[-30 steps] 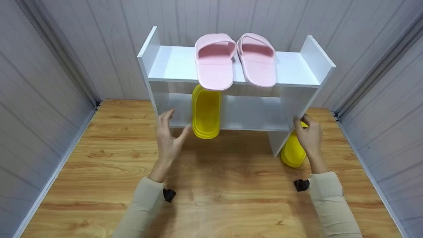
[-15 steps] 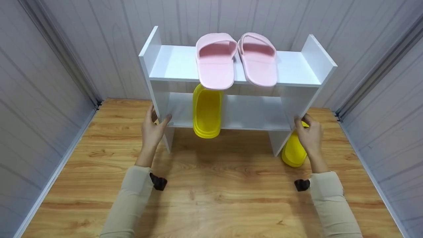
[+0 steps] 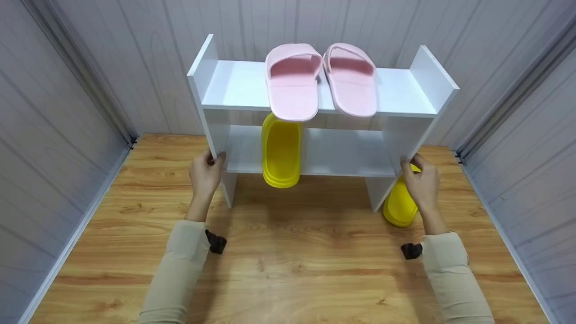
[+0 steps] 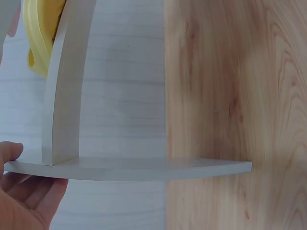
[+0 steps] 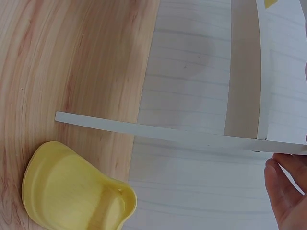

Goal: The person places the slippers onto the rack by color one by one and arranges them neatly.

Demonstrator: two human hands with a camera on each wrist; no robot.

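Observation:
A white two-tier shoe rack (image 3: 348,153) stands upright against the back wall. My left hand (image 3: 204,175) grips its left side panel near the lower shelf, thumb inside and fingers outside, as the left wrist view also shows. On the opposite side panel, my right hand (image 3: 422,184) pinches the edge at about the same height. Two pink slippers (image 3: 294,90) sit on the top shelf, toes to the wall. One yellow slipper (image 3: 281,157) lies on the lower shelf, its front end hidden under the top shelf. A second yellow slipper (image 5: 67,187) is on the floor outside the right panel, partly behind my right hand.
Wood-patterned flooring (image 3: 288,270) spreads in front of the rack. Grey panelled walls rise at the back, on the left (image 3: 58,148) and on the right (image 3: 531,162). Small black devices (image 3: 216,242) are worn at both wrists.
My left hand has moved left from in front of the lower shelf onto the left panel and closed round its edge. My right hand keeps its hold; rack and slippers look nearly unmoved.

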